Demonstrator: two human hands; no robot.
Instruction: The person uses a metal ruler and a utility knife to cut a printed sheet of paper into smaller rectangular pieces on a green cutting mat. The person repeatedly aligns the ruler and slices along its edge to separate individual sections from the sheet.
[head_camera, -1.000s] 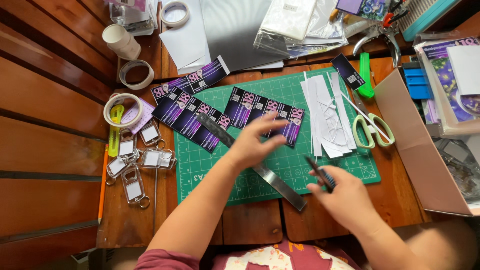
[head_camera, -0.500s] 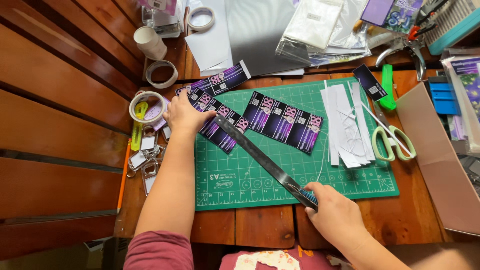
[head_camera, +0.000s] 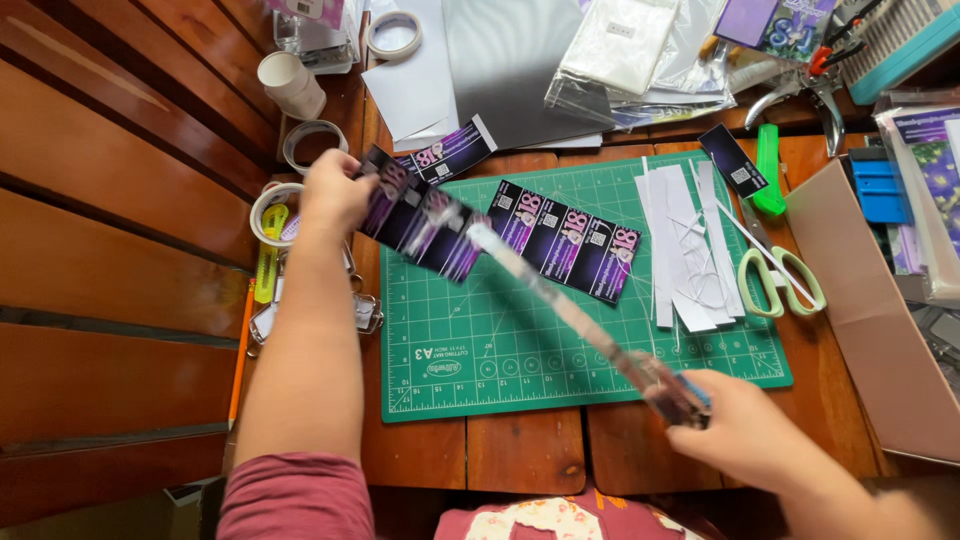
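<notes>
My left hand (head_camera: 333, 191) is raised over the left edge of the green cutting mat (head_camera: 500, 350), gripping a strip of dark purple printed cards (head_camera: 420, 215) that blurs with motion. In my right hand (head_camera: 742, 430), near the mat's front right corner, is the end of a long metal ruler (head_camera: 570, 305); it slants up-left across the mat and is also blurred. A second strip of purple cards (head_camera: 565, 240) lies flat on the mat's upper middle. White paper offcuts (head_camera: 685, 245) lie on the mat's right side.
Pale green scissors (head_camera: 782, 280) rest at the mat's right edge beside a cardboard box (head_camera: 870, 330). Tape rolls (head_camera: 310, 145), a yellow-green cutter (head_camera: 267, 255), metal clips and a pencil sit left of the mat. Plastic sleeves, grey sheets and pliers crowd the back.
My left hand has lifted the left strip of cards off the mat and drawn it left. My right hand has raised and swung the ruler while staying at the front right.
</notes>
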